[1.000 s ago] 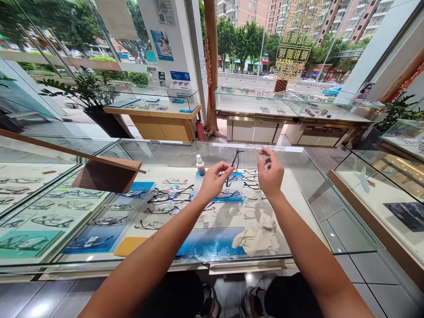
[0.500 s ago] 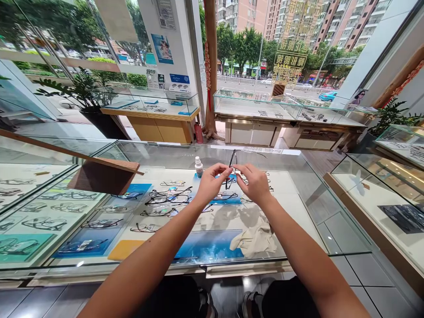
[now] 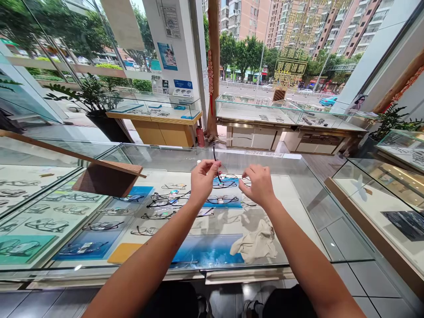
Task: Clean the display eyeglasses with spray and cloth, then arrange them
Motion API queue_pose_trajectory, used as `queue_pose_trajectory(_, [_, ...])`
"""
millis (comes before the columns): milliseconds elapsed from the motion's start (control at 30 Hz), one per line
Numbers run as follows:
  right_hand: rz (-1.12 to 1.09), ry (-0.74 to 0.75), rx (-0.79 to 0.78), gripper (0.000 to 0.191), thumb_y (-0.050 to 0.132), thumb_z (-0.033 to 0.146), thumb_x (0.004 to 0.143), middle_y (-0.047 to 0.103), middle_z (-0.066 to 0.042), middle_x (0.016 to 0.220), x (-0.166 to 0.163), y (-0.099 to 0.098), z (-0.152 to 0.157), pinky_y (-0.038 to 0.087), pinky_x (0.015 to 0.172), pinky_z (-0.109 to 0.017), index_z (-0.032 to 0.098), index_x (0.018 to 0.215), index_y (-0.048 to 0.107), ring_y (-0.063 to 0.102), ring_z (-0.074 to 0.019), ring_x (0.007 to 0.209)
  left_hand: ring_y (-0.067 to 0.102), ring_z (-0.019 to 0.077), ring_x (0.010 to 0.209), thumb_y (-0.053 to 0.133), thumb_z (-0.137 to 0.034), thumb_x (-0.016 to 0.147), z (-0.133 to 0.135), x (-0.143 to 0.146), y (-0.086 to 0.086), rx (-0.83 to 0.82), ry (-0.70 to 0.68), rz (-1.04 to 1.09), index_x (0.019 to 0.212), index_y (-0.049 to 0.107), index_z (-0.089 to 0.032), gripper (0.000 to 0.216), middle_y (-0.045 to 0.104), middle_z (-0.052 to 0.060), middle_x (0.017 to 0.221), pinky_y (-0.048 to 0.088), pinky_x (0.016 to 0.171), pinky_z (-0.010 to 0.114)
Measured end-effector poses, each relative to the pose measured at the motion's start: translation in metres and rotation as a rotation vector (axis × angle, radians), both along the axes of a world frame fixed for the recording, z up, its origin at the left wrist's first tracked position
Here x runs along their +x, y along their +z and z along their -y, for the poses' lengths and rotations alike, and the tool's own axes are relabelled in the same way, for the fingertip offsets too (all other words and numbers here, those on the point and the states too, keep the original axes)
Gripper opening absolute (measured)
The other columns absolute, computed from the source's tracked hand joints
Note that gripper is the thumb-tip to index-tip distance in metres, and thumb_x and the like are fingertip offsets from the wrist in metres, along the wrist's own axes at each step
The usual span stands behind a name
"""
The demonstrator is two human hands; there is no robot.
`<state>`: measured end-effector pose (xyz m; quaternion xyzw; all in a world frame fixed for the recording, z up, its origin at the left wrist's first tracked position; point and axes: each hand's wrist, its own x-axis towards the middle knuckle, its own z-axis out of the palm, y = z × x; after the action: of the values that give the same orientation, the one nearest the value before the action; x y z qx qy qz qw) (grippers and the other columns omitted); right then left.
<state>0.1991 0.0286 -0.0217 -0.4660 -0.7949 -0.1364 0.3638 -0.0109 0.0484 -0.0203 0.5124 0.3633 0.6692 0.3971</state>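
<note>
My left hand (image 3: 202,179) is closed, thumb against fingers, on a pair of eyeglasses (image 3: 215,152) raised above the glass display counter (image 3: 159,154). The dark frame stands on edge, with a thin temple reaching to the right; the hand hides part of it. To the right, my right hand (image 3: 256,183) hovers apart from the eyeglasses, its fingers bent and its thumb separate, holding nothing. Behind my left hand only the white cap of a small bottle (image 3: 199,162) shows. A crumpled beige cloth (image 3: 256,243) lies on the counter in front of my right hand.
Several eyeglasses (image 3: 167,202) lie in rows inside the counter, some on blue panels. A brown wooden stand (image 3: 104,179) rests on the left, near a yellow cloth (image 3: 126,253). More glass cases (image 3: 258,105) line the window, with another case (image 3: 377,194) at right.
My left hand has shifted left with the eyeglasses, now covering most of the bottle. My right hand has come off the eyeglasses, leaving a gap between the hands.
</note>
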Motion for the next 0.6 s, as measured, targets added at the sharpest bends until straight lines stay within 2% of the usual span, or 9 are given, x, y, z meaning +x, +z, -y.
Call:
queue_pose_trajectory(100, [-0.062, 0.023, -0.048, 0.017, 0.067, 0.033, 0.092, 0.066, -0.004, 0.085, -0.005, 0.001, 0.005, 0.033, 0.081, -0.04, 0.022, 0.081, 0.064, 0.055, -0.0231, 0.085, 0.067, 0.0205, 0.096, 0.082, -0.056, 0.082, 0.0, 0.002, -0.002, -0.013, -0.034, -0.012, 0.093, 0.073, -0.019, 0.039, 0.071, 0.007, 0.098, 0.064, 0.083, 0.036])
queue_pose_trajectory(167, [-0.17, 0.071, -0.091, 0.014, 0.066, 0.036, 0.094, 0.068, -0.005, 0.091, -0.01, 0.003, 0.008, 0.036, 0.083, -0.04, 0.023, 0.092, 0.069, 0.058, -0.0237, 0.089, 0.066, 0.0203, 0.096, 0.083, -0.056, 0.081, 0.001, 0.005, -0.005, -0.021, -0.081, -0.028, 0.091, 0.072, -0.02, 0.039, 0.071, 0.007, 0.102, 0.064, 0.083, 0.036])
queue_pose_trajectory(300, [-0.341, 0.257, -0.163, 0.028, 0.067, 0.039, 0.096, 0.072, -0.009, 0.112, -0.019, 0.004, 0.012, 0.045, 0.093, -0.041, 0.021, 0.119, 0.07, 0.063, -0.0259, 0.104, 0.064, 0.0243, 0.11, 0.084, -0.052, 0.08, 0.006, 0.013, -0.011, 0.011, -0.159, -0.117, 0.083, 0.073, -0.02, 0.034, 0.067, 0.01, 0.119, 0.06, 0.087, 0.036])
queue_pose_trajectory(367, [-0.388, 0.329, -0.191, 0.027, 0.065, 0.038, 0.098, 0.073, -0.01, 0.118, -0.022, 0.003, 0.013, 0.047, 0.097, -0.042, 0.021, 0.119, 0.069, 0.064, -0.0264, 0.109, 0.063, 0.0256, 0.115, 0.084, -0.049, 0.081, 0.01, 0.015, -0.011, -0.008, -0.206, -0.115, 0.082, 0.074, -0.02, 0.032, 0.066, 0.011, 0.124, 0.059, 0.092, 0.037])
queue_pose_trajectory(467, [-0.457, 0.4, -0.251, 0.025, 0.064, 0.037, 0.1, 0.076, -0.009, 0.12, -0.025, 0.001, 0.014, 0.049, 0.1, -0.042, 0.024, 0.12, 0.07, 0.066, -0.0261, 0.111, 0.065, 0.0243, 0.112, 0.085, -0.047, 0.08, 0.015, 0.016, -0.008, -0.108, -0.304, -0.031, 0.084, 0.075, -0.02, 0.029, 0.064, 0.01, 0.132, 0.058, 0.093, 0.038])
queue_pose_trajectory(600, [-0.531, 0.4, -0.28, 0.023, 0.064, 0.037, 0.099, 0.078, -0.009, 0.117, -0.026, -0.003, 0.013, 0.051, 0.1, -0.043, 0.025, 0.117, 0.073, 0.068, -0.0266, 0.11, 0.067, 0.025, 0.108, 0.089, -0.048, 0.076, 0.018, 0.014, -0.002, -0.201, -0.372, 0.005, 0.085, 0.078, -0.021, 0.03, 0.065, 0.01, 0.136, 0.058, 0.089, 0.038])
